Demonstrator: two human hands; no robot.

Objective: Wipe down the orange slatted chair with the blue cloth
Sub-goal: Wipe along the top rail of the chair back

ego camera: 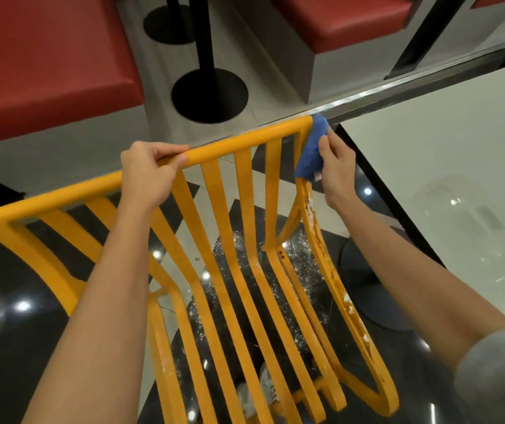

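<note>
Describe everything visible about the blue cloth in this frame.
The blue cloth looks like soft fabric, bunched into a wad with a small white tag at its lower end. The right hand pinches it against the right upright of the orange slatted chair, just under the top rail's corner. White residue streaks that upright below the cloth.

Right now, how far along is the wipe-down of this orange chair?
Early to midway, as far as one view shows. The top rail and middle slats look clean, though that may not be from wiping. In hand: the left hand grips the rail to steady the chair, while the right hand presses the blue cloth on the right upright. Left: white residue down that right side piece below the cloth.
</note>
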